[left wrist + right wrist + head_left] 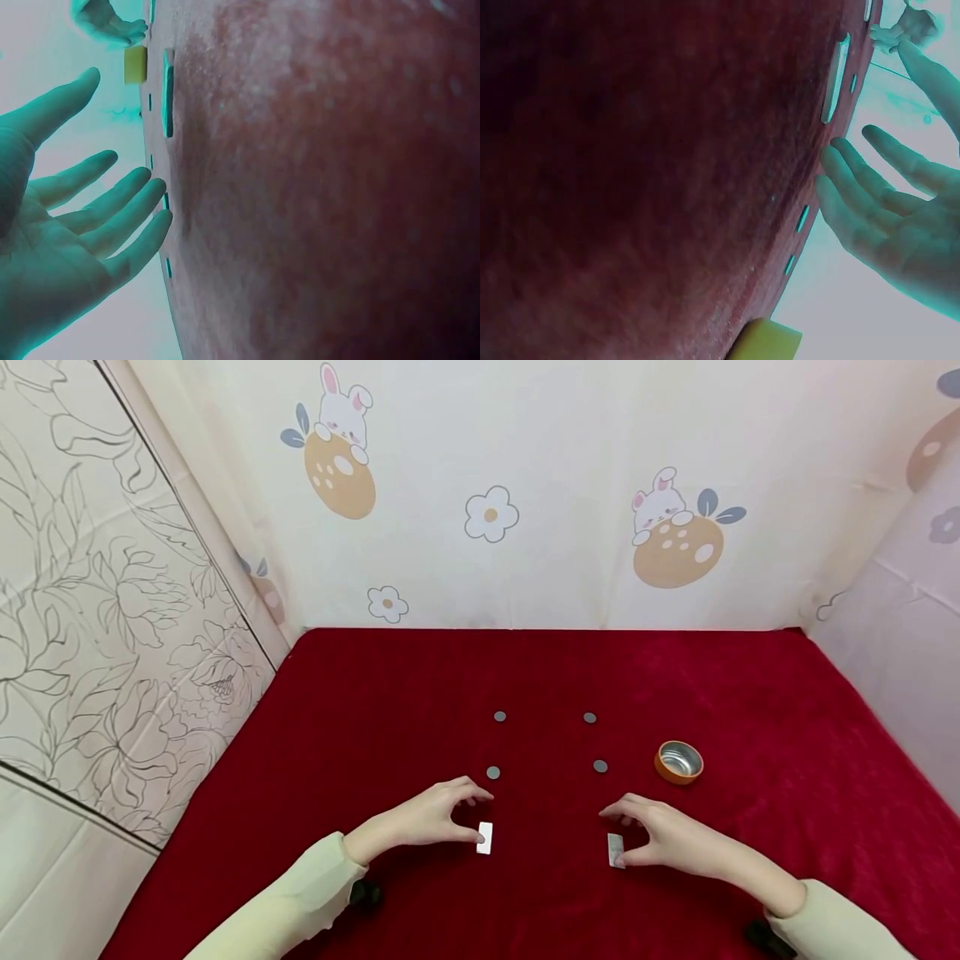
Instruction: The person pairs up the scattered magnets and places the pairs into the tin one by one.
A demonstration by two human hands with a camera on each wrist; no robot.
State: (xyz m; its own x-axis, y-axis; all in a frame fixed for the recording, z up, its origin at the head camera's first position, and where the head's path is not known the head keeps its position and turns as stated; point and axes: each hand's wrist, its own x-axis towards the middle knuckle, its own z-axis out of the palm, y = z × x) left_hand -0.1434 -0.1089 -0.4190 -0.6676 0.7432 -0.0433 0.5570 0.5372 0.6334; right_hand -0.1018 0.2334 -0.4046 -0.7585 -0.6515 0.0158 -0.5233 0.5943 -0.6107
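In the head view my left hand [431,814] hovers beside a small, pale rectangular plate [487,837], its thumb tip overlapping the near edge. My right hand [671,835] is at a similar grey rectangular plate [615,843], thumb over its lower right corner. Both wrist views show the fingers spread and loosely bent, holding nothing. There, the left plate [168,94] and the right plate [835,79] lie flat on the cloth, apart from the fingers. Beyond the hands lie several small grey discs, such as a near left disc [492,772] and a near right disc [601,766].
To the right of the discs stands a small round bowl [677,778], orange outside and metallic inside. Red cloth [360,710] covers the table. A patterned curtain [555,568] hangs behind its far edge, and a floral panel [112,610] stands at the left.
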